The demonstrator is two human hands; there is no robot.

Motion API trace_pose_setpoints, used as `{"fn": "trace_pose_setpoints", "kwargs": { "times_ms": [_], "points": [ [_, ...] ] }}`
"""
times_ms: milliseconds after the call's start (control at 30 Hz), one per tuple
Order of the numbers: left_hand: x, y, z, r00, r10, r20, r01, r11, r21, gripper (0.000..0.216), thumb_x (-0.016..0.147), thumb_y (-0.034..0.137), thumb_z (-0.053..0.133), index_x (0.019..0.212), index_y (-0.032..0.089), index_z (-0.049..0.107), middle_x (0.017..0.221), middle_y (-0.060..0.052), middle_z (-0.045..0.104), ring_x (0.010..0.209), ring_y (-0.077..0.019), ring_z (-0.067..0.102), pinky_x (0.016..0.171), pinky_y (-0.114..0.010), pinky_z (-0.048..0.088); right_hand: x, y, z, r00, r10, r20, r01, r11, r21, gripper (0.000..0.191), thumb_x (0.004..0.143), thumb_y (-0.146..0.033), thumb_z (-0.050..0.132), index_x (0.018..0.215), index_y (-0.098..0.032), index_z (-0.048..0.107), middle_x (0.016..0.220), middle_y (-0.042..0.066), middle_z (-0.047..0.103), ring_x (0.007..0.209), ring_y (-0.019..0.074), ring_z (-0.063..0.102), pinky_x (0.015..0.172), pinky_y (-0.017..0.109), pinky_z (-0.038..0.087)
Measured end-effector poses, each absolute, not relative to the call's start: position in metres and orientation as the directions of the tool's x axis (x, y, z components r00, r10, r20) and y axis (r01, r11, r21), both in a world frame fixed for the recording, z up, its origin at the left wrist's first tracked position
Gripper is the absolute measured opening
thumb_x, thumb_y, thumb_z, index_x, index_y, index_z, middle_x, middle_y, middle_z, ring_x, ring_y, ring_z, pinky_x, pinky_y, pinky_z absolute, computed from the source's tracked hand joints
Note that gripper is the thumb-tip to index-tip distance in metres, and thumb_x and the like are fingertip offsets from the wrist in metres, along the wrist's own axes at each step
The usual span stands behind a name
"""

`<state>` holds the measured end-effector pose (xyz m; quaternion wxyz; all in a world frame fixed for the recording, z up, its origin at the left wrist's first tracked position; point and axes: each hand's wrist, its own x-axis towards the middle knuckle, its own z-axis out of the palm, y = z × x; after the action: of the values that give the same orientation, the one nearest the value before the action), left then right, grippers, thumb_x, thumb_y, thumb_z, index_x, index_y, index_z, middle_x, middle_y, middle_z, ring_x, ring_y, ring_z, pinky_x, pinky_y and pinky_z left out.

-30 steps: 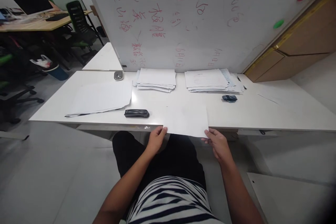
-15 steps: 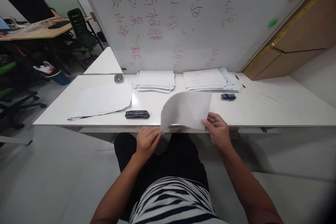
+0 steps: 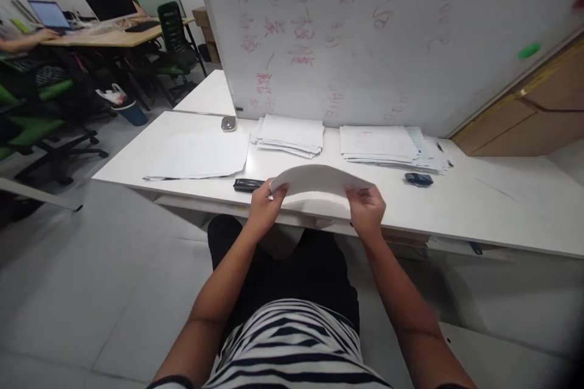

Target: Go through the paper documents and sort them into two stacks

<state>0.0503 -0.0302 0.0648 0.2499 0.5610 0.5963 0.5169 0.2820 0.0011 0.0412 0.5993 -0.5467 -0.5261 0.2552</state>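
Note:
Between my two hands a white sheet of paper is held up over the front edge of the desk, bowed upward in the middle. My left hand pinches its left end, thumb on the near side. At the right end my right hand grips the sheet with fingers curled. Partly behind my left hand lies a black stapler. Whether the paper is one sheet or more, I cannot tell.
On the white desk stand two paper stacks, a left stack and a right stack. Loose sheets, a mouse-like object and a dark small item lie nearby. A whiteboard rises behind.
My hands have lifted the paper from the desk edge and moved closer together, bending it into an arch. My left hand now covers part of the stapler. The view has turned left.

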Motion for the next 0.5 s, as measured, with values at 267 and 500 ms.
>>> {"fn": "trace_pose_setpoints", "kwargs": {
  "times_ms": [267,500],
  "points": [
    [0.054,-0.035,0.048,-0.191,0.954,0.233,0.497,-0.11,0.86,0.031,0.087,0.045,0.051,0.097,0.021,0.068,0.082,-0.001,0.069,0.075,-0.0156,0.061,0.069,-0.026,0.046,0.269,-0.018,0.016,0.322,0.883,0.341,0.351,0.223,-0.909,0.03,0.083,-0.047,0.057,0.075,-0.019,0.057,0.065,-0.002,0.056,0.063,0.0138,0.052,0.063,0.027,0.042],
    [0.047,-0.049,0.06,-0.119,0.977,0.178,0.504,-0.095,0.858,0.039,0.086,0.045,0.053,0.118,0.023,0.057,0.097,-0.005,0.069,0.079,-0.0165,0.063,0.069,-0.027,0.048,0.284,-0.037,0.011,0.246,0.898,0.365,0.602,0.154,-0.784,0.036,0.086,-0.049,0.051,0.067,-0.019,0.058,0.054,-0.003,0.049,0.055,0.0132,0.045,0.059,0.026,0.037]
  ]
}}
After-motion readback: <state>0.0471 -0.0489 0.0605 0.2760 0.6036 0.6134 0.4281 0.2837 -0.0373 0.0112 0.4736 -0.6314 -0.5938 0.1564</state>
